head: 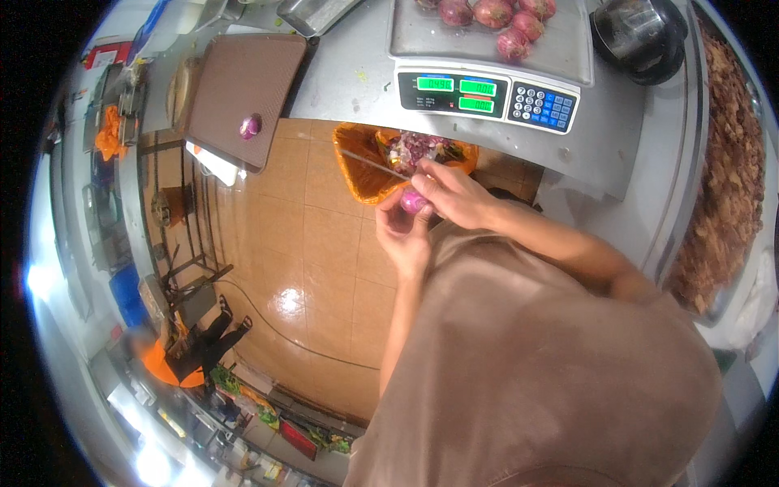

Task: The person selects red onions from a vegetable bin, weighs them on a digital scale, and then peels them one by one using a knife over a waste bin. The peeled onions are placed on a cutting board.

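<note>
My left hand (405, 234) holds a peeled purple onion (414, 201) in its fingers. A knife (374, 163) is in my right hand (453, 193), its thin blade pointing to the upper left over a bin lined with an orange bag (359, 176). Both hands are close together at the onion, in front of my apron. Onion skins and scraps (417, 148) lie in the bin. Another peeled onion (250, 126) rests on a brown textured board (243, 85) at the upper left. Several unpeeled red onions (493, 12) sit on the metal pan of a digital scale (487, 100).
The steel counter (359, 79) runs above the bin, bearing a metal tray (313, 15) and a dark pot (636, 36). A large tray of brown shredded or sliced food (721, 176) stands at the right. Across the tiled floor, a person in orange (173, 362) is at the lower left.
</note>
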{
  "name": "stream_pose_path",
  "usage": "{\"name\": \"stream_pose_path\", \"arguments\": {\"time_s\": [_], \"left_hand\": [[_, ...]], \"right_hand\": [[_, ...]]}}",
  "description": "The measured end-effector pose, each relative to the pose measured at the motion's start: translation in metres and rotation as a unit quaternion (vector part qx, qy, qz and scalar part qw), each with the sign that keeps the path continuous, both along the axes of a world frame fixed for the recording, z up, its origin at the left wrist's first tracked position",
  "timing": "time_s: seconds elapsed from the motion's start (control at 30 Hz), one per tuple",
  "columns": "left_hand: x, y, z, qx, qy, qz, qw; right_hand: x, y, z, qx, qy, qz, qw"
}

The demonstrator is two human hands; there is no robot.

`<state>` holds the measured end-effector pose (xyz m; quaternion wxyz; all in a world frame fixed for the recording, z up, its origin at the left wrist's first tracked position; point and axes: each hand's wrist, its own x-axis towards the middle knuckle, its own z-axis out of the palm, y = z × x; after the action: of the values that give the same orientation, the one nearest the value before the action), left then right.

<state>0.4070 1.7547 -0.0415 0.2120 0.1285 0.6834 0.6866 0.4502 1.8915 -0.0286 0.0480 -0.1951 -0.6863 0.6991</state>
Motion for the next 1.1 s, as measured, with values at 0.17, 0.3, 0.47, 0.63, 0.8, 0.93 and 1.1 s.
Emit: {"name": "stream_pose_path", "arguments": {"time_s": [0.17, 0.3, 0.47, 0.63, 0.8, 0.93, 1.1], "left_hand": [[-0.021, -0.008, 0.003, 0.106, -0.123, -0.019, 0.987], [-0.023, -0.014, 0.019, 0.168, -0.205, -0.038, 0.963], [-0.025, -0.013, 0.025, 0.175, -0.235, -0.03, 0.956], [-0.027, -0.016, 0.017, 0.168, -0.203, -0.019, 0.965], [-0.03, -0.021, 0.002, 0.106, -0.094, 0.02, 0.99], [-0.035, -0.021, 0.008, -0.013, -0.005, 0.036, 0.999], [-0.035, -0.017, 0.016, -0.054, 0.04, 0.044, 0.997]], "right_hand": [[-0.003, 0.02, 0.015, -0.169, -0.054, 0.003, 0.984], [-0.004, 0.028, 0.019, -0.014, -0.051, -0.02, 0.998], [0.001, 0.014, 0.001, 0.112, -0.009, -0.068, 0.991], [0.001, 0.02, 0.01, 0.076, -0.09, 0.028, 0.993], [0.007, 0.014, 0.031, 0.096, -0.03, 0.09, 0.991], [0.011, 0.009, 0.051, 0.144, -0.018, 0.155, 0.977], [0.01, 0.007, 0.052, 0.173, -0.051, 0.173, 0.968]]}}
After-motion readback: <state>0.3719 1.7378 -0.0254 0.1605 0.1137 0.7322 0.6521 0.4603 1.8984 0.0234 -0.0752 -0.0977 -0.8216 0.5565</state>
